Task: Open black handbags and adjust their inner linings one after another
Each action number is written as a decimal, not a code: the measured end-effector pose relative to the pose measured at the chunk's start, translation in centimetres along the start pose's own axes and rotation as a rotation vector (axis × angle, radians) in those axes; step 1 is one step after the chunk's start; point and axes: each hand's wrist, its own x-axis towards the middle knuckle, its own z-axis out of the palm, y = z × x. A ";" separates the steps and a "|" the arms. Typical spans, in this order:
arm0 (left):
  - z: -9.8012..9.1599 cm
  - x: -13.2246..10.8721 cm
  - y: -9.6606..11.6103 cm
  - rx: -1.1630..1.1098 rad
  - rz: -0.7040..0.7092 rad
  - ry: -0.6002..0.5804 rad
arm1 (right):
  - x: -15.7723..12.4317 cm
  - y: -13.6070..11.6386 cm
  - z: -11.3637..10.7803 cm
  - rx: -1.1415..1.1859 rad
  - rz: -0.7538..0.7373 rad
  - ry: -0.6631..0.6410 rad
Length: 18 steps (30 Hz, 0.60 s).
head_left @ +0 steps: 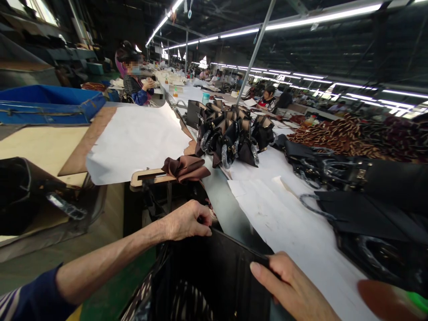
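A black handbag (227,263) is held in front of my body, at the bottom middle of the head view, with its top rim toward the table. My left hand (189,219) pinches the far left corner of that rim, fingers curled. On the right part of the same rim, my right hand (290,281) is closed with the thumb on the near face and the fingers behind it. The bag's lower part runs out of view. Just beyond my left hand, folded brown fabric (187,168) lies on a small pale machine bed (152,177).
Several black bags with plastic-wrapped handles (230,133) stand on the long table (267,191). More black bags (374,214) lie at the right, before stacked brown pieces (341,136). Left are another black bag (16,196) and a blue bin (50,104). A person (135,82) sits beyond.
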 end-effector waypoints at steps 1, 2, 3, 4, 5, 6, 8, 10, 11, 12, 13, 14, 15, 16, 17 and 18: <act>-0.1 0.0 0.1 -0.003 0.009 -0.007 | 0.0 0.2 0.0 -0.022 0.010 0.010; -0.1 -0.1 0.1 -0.004 0.018 -0.013 | 0.1 0.3 0.0 -0.039 0.019 0.018; -0.2 -0.1 0.2 -0.004 0.025 -0.017 | 0.1 0.4 0.0 -0.047 0.029 0.022; -0.2 -0.1 0.2 -0.002 0.026 -0.021 | 0.2 0.5 0.1 -0.047 0.038 0.024; -0.2 -0.1 0.2 0.003 0.019 -0.023 | 0.2 0.5 0.1 -0.040 0.043 0.018; -0.2 -0.1 0.3 0.011 0.010 -0.023 | 0.3 0.5 0.1 -0.031 0.046 0.013; -0.1 -0.1 0.3 0.024 -0.018 -0.023 | 0.3 0.4 -0.1 -0.012 0.045 -0.001; -0.1 0.0 0.3 0.021 -0.046 -0.010 | 0.2 0.2 -0.3 0.002 0.038 -0.016; -0.1 0.1 0.3 0.009 -0.054 0.000 | 0.2 0.2 -0.4 0.005 0.034 -0.031; -0.1 0.2 0.3 -0.014 -0.055 0.003 | 0.2 0.2 -0.5 0.012 0.028 -0.043; -0.2 0.3 0.4 -0.044 -0.049 0.000 | 0.2 0.3 -0.6 0.028 0.020 -0.050; -0.3 0.4 0.5 -0.071 -0.036 -0.014 | 0.2 0.4 -0.6 0.057 0.015 -0.047; -0.4 0.5 0.6 -0.092 -0.023 -0.044 | 0.3 0.5 -0.6 0.094 0.012 -0.035; -0.6 0.6 0.7 -0.105 -0.017 -0.087 | 0.3 0.7 -0.6 0.134 0.012 -0.015; -0.8 0.6 0.8 -0.107 -0.017 -0.136 | 0.4 0.8 -0.6 0.170 0.012 0.002; -1.0 0.6 0.9 -0.101 -0.022 -0.180 | 0.4 0.9 -0.5 0.200 0.009 0.004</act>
